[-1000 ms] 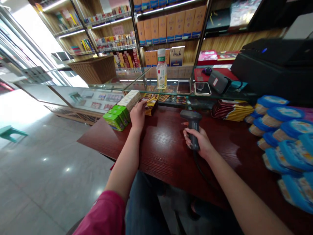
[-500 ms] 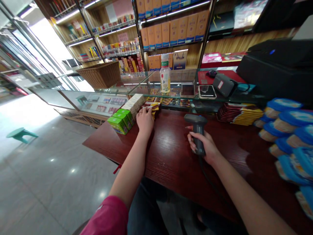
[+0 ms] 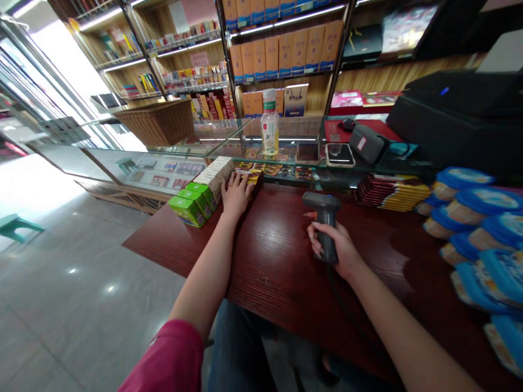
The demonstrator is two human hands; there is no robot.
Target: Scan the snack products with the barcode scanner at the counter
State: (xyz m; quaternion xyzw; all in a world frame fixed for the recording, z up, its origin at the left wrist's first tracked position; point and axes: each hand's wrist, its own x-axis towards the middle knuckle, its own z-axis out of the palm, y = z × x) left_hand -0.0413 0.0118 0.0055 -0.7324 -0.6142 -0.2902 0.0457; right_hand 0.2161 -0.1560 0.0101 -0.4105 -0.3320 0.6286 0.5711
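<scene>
My right hand [image 3: 337,250] grips the handle of a dark barcode scanner [image 3: 323,212], held upright over the dark red wooden counter [image 3: 278,256]. My left hand [image 3: 236,196] reaches forward, its fingers laid over a stack of dark and yellow packs [image 3: 252,175] at the counter's far edge. Just left of that hand lie a row of cream boxes [image 3: 215,172] and green boxes [image 3: 190,204].
A glass display case [image 3: 229,142] runs behind the counter with a bottle [image 3: 269,122], a phone [image 3: 339,154] and a black device [image 3: 370,142] on top. A pile of dark red packs [image 3: 392,191] and blue-lidded tubs [image 3: 478,218] fill the right. Shelves of goods stand behind.
My left hand has shifted from the side of the pack stack onto its top. The right hand holds the scanner much as before. The view swayed a little.
</scene>
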